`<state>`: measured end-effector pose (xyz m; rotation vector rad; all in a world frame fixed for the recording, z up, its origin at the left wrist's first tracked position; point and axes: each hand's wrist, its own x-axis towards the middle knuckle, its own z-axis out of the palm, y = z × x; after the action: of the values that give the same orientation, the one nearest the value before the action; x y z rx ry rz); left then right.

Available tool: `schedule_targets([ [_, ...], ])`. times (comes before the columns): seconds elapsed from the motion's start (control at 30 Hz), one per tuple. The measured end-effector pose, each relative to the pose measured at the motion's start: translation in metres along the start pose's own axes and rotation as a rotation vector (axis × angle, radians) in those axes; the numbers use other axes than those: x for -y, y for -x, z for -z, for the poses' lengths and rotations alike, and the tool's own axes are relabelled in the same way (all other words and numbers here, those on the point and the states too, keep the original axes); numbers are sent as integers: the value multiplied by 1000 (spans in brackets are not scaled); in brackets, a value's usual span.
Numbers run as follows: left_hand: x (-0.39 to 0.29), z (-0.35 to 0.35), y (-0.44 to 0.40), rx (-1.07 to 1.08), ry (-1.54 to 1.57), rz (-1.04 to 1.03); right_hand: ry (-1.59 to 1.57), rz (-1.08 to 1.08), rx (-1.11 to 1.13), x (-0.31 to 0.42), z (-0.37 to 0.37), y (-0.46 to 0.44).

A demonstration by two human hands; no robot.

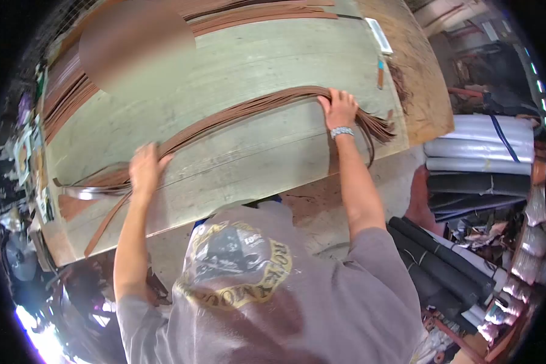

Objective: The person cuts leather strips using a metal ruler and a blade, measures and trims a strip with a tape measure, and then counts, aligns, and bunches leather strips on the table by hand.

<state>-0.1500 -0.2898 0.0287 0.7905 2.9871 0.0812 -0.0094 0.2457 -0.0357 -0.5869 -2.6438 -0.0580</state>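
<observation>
A long bundle of brown leather strips [242,112] arches across the worktable in front of me. My left hand [145,171] is closed around it near its left end, with loose strip ends fanning out past the wrist and one hanging over the table's front edge. Toward the other end, my right hand [341,109], with a metal watch band at the wrist, wraps over the bundle. Beyond this hand the strip ends splay out to the right. A shiny curved metal piece [88,193] lies by the left ends, its kind unclear.
The pale worktable [224,176] has more brown strips [261,24] along its far side and a stack [70,106] at the left. A white-and-dark flat object [379,36] lies at the far right. Silver rolls [479,136] and black rolls [446,261] are stacked right of the table.
</observation>
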Motion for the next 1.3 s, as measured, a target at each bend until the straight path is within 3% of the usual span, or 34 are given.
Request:
schedule_targets([
  [0.2,126,1,92,-23,-186,126,157,-3,-5,4,0,-4],
  [0.23,137,2,100,-15,-180,141,169,-2,107,1,2,-12],
  [0.27,147,7,99,-7,-193,180,396,323,104,-13,1,-16],
  [0.3,138,29,93,86,-70,254,213,321,74,-46,-26,-8],
  [0.33,137,47,93,132,-155,312,-252,4,123,-19,-8,-14],
  [0.37,166,29,99,-175,-219,157,-284,-46,238,1,10,-23],
  [0.4,174,44,97,-13,-219,238,-53,-77,281,10,10,-28],
  [0.43,173,55,89,200,-186,313,190,45,141,-24,-17,-24],
  [0.47,181,36,98,65,-198,265,203,110,84,-42,-35,-23],
  [0.5,193,16,100,-83,-201,185,339,-17,300,-19,-13,-29],
  [0.57,203,13,100,-38,-189,170,442,-49,417,10,7,-31],
  [0.67,199,27,98,60,-174,184,323,327,496,97,41,-19],
  [0.8,200,20,97,30,-31,196,-120,698,538,345,87,19],
  [0.9,207,19,104,-36,44,72,-381,787,399,437,68,58],
  [0.93,213,14,109,-275,132,-37,-348,747,367,444,62,66],
  [1.03,214,-2,131,-400,220,-187,-290,706,257,448,52,67],
  [1.17,204,-5,144,-390,222,-202,-272,701,181,449,51,73],
  [1.3,232,5,168,-358,236,-78,-270,682,178,446,51,75],
])
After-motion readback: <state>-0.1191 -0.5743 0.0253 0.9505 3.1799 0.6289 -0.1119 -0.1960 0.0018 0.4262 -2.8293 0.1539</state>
